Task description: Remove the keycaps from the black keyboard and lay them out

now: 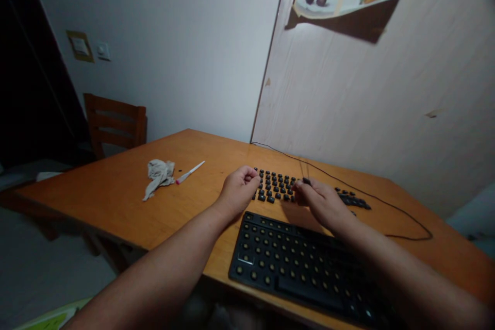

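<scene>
A black keyboard (294, 263) with its keycaps taken off lies at the near edge of the wooden table (116, 191). Behind it, several loose black keycaps (275, 185) are laid out in rows. My left hand (238, 190) rests curled in a loose fist at the left end of those rows; I cannot make out anything in it. My right hand (320, 200) is at the right end of the rows, its fingertips pinched on a single keycap (306, 181). More keycaps (352, 199) lie to the right of that hand.
A crumpled grey cloth (159, 175) and a thin white tool with a pink tip (189, 172) lie on the table's left part. The keyboard's black cable (386, 201) loops along the wall. A wooden chair (114, 125) stands behind the table at the left.
</scene>
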`<state>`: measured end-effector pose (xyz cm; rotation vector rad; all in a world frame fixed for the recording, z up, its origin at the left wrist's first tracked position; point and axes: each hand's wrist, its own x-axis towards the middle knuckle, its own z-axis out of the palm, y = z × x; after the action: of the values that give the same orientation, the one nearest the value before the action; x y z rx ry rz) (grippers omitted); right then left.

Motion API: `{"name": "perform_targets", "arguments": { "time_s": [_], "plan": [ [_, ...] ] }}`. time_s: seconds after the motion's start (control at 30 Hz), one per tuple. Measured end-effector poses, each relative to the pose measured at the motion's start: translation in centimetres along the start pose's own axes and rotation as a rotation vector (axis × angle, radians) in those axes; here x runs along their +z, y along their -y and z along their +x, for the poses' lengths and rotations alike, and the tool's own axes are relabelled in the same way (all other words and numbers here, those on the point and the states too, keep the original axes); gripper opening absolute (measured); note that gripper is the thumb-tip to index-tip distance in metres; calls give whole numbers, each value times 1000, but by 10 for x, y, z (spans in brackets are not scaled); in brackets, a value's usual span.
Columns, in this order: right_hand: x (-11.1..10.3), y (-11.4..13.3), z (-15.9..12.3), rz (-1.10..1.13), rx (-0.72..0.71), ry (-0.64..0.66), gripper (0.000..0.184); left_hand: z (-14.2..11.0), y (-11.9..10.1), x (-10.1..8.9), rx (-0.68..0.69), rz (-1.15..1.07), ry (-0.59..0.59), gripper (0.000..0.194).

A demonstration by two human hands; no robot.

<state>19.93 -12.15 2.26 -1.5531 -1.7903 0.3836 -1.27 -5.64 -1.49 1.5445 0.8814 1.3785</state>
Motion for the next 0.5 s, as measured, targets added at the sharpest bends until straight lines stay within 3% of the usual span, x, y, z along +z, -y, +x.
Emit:
{"name": "perform_targets", "arguments": {
  "time_s": [0.2,0.4,0.5],
  "plan": [
    [-15,18,-30,251,94,38,38,-2,2,-4,156,223,115,14],
    [-33,32,-63,61,128,-73,42,-5,3,-7,246,394,169,15],
    [-35,32,-80,187,180,-41,41,-6,2,-8,270,454,176,16]
  ]
}}
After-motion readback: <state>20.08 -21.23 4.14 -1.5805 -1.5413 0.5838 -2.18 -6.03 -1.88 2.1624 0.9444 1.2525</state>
